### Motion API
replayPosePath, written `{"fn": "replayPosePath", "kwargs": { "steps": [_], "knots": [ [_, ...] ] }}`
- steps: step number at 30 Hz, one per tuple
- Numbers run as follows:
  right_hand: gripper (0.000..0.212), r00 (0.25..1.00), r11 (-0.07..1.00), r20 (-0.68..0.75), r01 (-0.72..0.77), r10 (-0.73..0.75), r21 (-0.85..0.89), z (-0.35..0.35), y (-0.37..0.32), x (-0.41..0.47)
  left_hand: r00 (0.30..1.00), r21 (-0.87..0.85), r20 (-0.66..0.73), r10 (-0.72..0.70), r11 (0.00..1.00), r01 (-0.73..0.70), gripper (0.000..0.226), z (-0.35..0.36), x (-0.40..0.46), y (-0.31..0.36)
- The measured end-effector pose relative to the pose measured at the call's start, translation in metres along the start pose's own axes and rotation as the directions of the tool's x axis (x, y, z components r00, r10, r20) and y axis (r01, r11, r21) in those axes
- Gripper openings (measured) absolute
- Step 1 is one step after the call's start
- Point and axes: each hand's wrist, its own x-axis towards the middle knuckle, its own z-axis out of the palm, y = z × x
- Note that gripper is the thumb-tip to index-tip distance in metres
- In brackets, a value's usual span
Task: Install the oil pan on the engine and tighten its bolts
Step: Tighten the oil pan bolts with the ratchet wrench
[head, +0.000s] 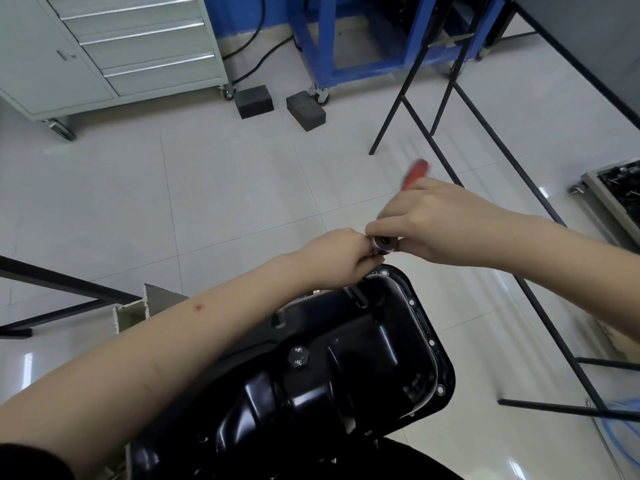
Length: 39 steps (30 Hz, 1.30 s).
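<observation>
A glossy black oil pan (363, 344) sits on the engine below me, with small bolt holes along its right flange and a drain plug (298, 355) on its side. Above the pan's far corner, my right hand (433, 223) grips a ratchet with a red handle (414, 173), blurred and pointing away from me. The ratchet's round metal head (384, 243) shows between my two hands. My left hand (341, 258) curls its fingers around the socket or extension just under that head. The bolt itself is hidden by my fingers.
A grey drawer cabinet (114, 46) on castors stands at the back left, next to a blue metal frame (346, 46). Two dark blocks (304, 109) lie on the tiled floor. Black table legs (485, 188) run along the right. A parts tray (616, 188) sits at the far right.
</observation>
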Motion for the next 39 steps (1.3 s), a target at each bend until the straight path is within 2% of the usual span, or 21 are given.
{"fn": "replayPosePath", "kwargs": {
  "steps": [3, 7, 11, 14, 17, 21, 23, 26, 29, 31, 36, 39],
  "knots": [
    [0.022, 1.0, 0.999, 0.005, 0.002, -0.001, -0.038, -0.001, 0.0, 0.003, 0.999, -0.022, 0.037, 0.002, 1.0, -0.001, 0.027, -0.002, 0.0, 0.0],
    [0.047, 0.984, 0.983, 0.021, -0.174, 0.176, -0.053, -0.002, -0.003, 0.002, 0.998, -0.037, 0.014, -0.067, 0.997, 0.068, 0.03, -0.003, -0.003, -0.005],
    [0.055, 0.97, 0.97, 0.023, -0.243, 0.243, 0.019, 0.0, -0.011, 0.0, 0.998, -0.026, -0.03, -0.059, 0.998, 0.058, 0.028, -0.001, -0.006, -0.004],
    [0.041, 0.982, 0.98, -0.024, -0.184, 0.186, 0.072, 0.002, -0.006, -0.001, 0.998, -0.019, -0.054, -0.045, 0.999, 0.044, 0.028, 0.0, -0.008, -0.003],
    [0.026, 0.999, 0.998, -0.028, -0.037, 0.039, 0.04, 0.0, 0.001, -0.001, 0.999, -0.053, -0.052, -0.002, 0.999, -0.001, 0.026, -0.003, -0.008, -0.002],
    [0.023, 1.0, 0.999, -0.009, 0.015, -0.015, 0.042, -0.001, 0.002, 0.004, 1.0, -0.023, -0.021, 0.008, 1.0, -0.008, 0.028, -0.003, -0.007, -0.001],
    [0.024, 0.998, 0.998, 0.002, -0.055, 0.055, 0.0, -0.001, 0.002, 0.004, 0.999, -0.023, 0.003, -0.034, 0.999, 0.034, 0.03, -0.003, -0.007, -0.003],
    [0.042, 0.98, 0.98, 0.022, -0.197, 0.197, -0.009, 0.0, -0.006, 0.004, 0.997, -0.016, 0.004, -0.079, 0.997, 0.079, 0.036, -0.001, -0.007, -0.005],
    [0.043, 0.968, 0.969, 0.043, -0.246, 0.246, -0.007, 0.001, -0.013, 0.005, 0.997, -0.002, 0.01, -0.075, 0.997, 0.075, 0.03, 0.0, -0.004, -0.004],
    [0.038, 0.975, 0.976, 0.038, -0.219, 0.218, 0.021, 0.0, -0.01, 0.004, 0.998, -0.008, 0.011, -0.055, 0.998, 0.055, 0.029, -0.001, -0.004, -0.005],
    [0.024, 1.0, 0.999, 0.024, 0.011, -0.01, -0.039, -0.003, 0.001, 0.003, 1.0, 0.0, 0.0, 0.007, 1.0, -0.007, 0.028, -0.001, -0.001, -0.001],
    [0.023, 0.999, 1.0, 0.039, 0.0, 0.002, -0.029, -0.003, 0.0, 0.004, 1.0, -0.029, 0.02, 0.003, 1.0, -0.003, 0.026, -0.001, -0.002, -0.001]
  ]
}}
